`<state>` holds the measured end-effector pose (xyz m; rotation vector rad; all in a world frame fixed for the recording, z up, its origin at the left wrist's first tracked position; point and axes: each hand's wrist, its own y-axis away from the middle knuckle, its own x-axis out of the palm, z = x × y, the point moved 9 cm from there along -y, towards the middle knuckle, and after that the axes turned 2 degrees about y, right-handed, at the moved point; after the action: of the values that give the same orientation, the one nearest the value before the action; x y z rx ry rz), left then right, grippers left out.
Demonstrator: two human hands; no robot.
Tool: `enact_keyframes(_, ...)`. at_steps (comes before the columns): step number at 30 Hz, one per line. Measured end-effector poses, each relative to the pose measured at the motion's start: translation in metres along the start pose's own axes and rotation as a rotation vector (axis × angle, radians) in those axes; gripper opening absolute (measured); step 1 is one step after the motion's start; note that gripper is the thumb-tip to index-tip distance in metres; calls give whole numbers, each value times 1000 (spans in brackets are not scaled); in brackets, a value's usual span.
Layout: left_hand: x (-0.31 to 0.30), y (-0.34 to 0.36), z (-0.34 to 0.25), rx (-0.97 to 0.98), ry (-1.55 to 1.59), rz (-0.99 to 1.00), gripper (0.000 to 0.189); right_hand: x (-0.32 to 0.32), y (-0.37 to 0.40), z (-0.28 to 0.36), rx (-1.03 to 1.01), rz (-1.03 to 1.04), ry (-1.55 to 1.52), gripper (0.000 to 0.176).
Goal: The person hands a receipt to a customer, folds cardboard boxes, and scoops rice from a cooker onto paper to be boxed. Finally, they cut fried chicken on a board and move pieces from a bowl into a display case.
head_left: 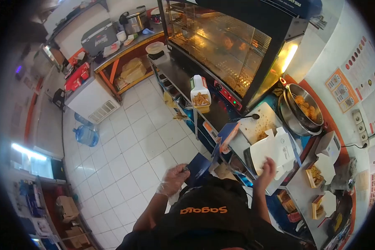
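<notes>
My left hand [173, 180], in a clear plastic glove, is closed on the edge of a dark blue box [199, 168] in front of my body. The bare right hand [266, 174] has its fingers spread over the near edge of an open white carton [275, 152]; whether it touches the carton is hard to tell. Beyond the carton lies a crumb-covered tray [260, 123] with a black-handled utensil [251, 117]. A blue and orange printed carton [227, 139] stands left of the white one. Further off, a white box of fries [201, 99] rests on the counter.
A lit glass display warmer [221, 46] rises behind the counter. Metal bowls with fried food [306, 109] stand at the right, above two open food boxes [316, 177]. Blue water bottles [86, 136] lie on the tiled floor [133, 146]. A white freezer [93, 100] stands back left.
</notes>
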<state>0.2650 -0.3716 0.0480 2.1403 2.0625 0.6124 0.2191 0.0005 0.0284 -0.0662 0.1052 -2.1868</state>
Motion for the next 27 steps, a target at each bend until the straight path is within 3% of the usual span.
enact_keyframes(2, -5, -20, -14, -30, -18, -2, 28, 105, 26, 65, -181, 448, -3, 26)
enact_keyframes(4, 1, -38, -27, -139, 87, 35, 31, 182, 43, 105, -450, 754, 85, 29)
enact_keyframes(6, -11, -60, -23, -177, 31, 49, 32, 230, 42, 101, -352, 771, 87, 33)
enact_keyframes(8, -23, -81, -27, -211, -20, 60, 34, 259, 32, 102, -424, 807, 121, 33)
enact_keyframes(10, -38, -94, -40, -247, -320, 57, 34, 280, 36, 108, -473, 836, 169, 32)
enact_keyframes(11, -38, -97, -47, -252, -328, 79, 34, 289, 38, 114, -489, 812, 291, 29)
enact_keyframes(13, -38, -107, -66, -205, -10, 100, 32, 302, 35, 120, -504, 767, 429, 26)
enact_keyframes(15, -54, -124, -71, -214, -133, 144, 31, 335, 57, 102, -393, 1095, 484, 19)
enact_keyframes(19, -89, -152, -93, -150, -466, 253, 30, 368, 58, 104, -442, 947, 363, 16)
enact_keyframes(22, -108, -167, -97, -119, -312, 402, 29, 390, 65, 102, -290, 905, 161, 15)
enact_keyframes(23, -127, -177, -84, -123, -312, 412, 29, 394, 66, 107, -269, 903, 74, 24)
enact_keyframes(24, -151, -193, -82, 87, -357, 398, 28, 400, 69, 104, -272, 894, 79, 24)
enact_keyframes(25, -169, -200, -91, 296, -396, 380, 28, 388, 59, 98, -236, 623, 76, 34)
enact_keyframes(26, -177, -207, -98, 294, -395, 392, 28, 371, 53, 92, -195, 350, 72, 46)
enact_keyframes(27, -187, -212, -101, 97, 234, 513, 27, 382, 67, 57, 302, 342, -309, 66)
